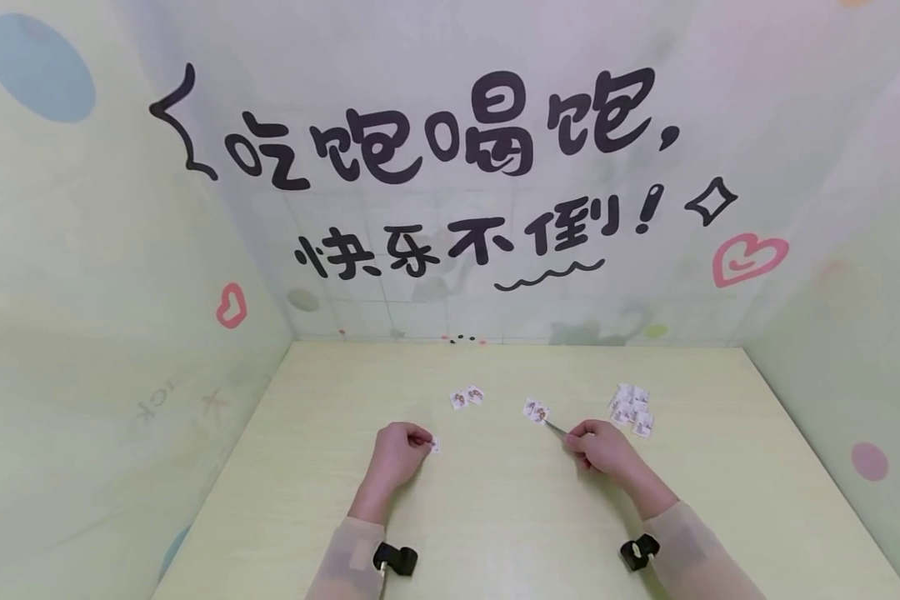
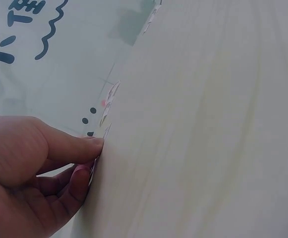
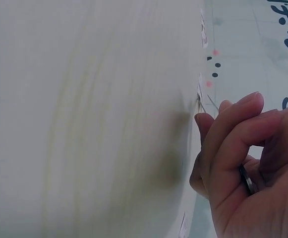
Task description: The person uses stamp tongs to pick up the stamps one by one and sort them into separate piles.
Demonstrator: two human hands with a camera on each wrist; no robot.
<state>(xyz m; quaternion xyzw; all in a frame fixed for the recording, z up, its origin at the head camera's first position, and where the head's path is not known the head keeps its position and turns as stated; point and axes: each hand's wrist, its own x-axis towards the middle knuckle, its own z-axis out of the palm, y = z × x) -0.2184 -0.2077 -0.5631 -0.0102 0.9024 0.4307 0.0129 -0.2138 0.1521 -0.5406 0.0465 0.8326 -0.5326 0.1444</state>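
My left hand [image 1: 400,454] is low over the table at left of centre. Its thumb and fingers pinch a small white printed card [image 1: 436,445], mostly hidden by the fingertips. My right hand [image 1: 603,447] grips metal tweezers [image 1: 557,429], their tips pointing away to the left. Those tips are at a pair of small printed cards [image 1: 536,411] lying on the table; whether they clasp a card I cannot tell. In the right wrist view the two tweezer prongs [image 3: 212,102] look spread apart, beside the upright-looking edge of a card [image 3: 200,88].
Two more printed cards [image 1: 467,397] lie farther back, left of centre. A loose cluster of several cards [image 1: 632,407] is at the right. The pale wooden table [image 1: 495,525] is bounded by printed fabric walls [image 1: 450,308] at the back and both sides.
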